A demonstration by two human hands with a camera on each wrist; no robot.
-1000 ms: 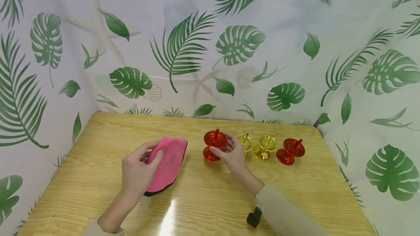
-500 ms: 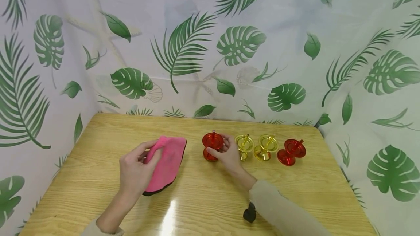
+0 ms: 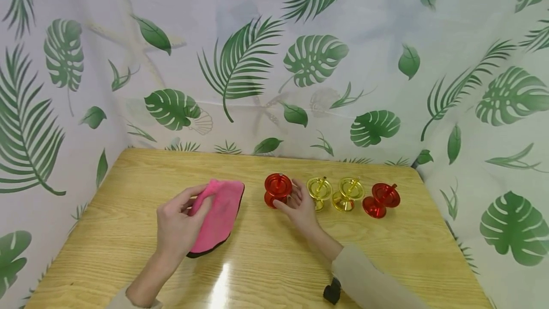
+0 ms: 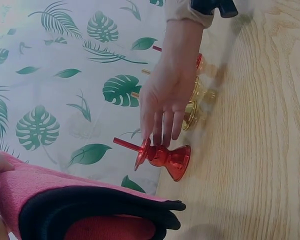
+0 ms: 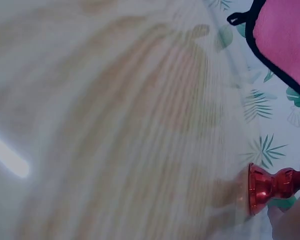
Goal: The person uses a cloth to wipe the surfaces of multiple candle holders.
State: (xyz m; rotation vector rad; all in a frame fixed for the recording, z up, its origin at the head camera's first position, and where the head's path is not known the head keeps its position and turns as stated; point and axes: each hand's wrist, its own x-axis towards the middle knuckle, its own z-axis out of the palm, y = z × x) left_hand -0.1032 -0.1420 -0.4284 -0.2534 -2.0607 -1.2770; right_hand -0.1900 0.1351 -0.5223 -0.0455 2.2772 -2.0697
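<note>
My left hand [image 3: 180, 218] pinches a folded pink cleaning cloth [image 3: 223, 209] with black edging between thumb and fingers, over the left middle of the table. A shiny red candle holder [image 3: 278, 186], with a dish, waisted stem and thin upright rod, stands upright right of the cloth. My right hand [image 3: 302, 206] is at its right side, thumb by the base and fingers loosely extended beside the dish. In the left wrist view, the fingers of that hand [image 4: 170, 95] hang nearly straight, tips right at the red holder [image 4: 172, 159].
Two gold candle holders [image 3: 350, 192] and another red one [image 3: 381, 199] stand in a row to the right. The wooden table [image 3: 128, 232] meets a white leaf-patterned backdrop [image 3: 257, 61] behind and at both sides. A small black piece [image 3: 332, 292] shows by the right sleeve.
The red candle holder has shifted slightly left and now stands upright. My right hand's fingers have loosened away from its dish. The left hand and the cloth have stayed nearly still.
</note>
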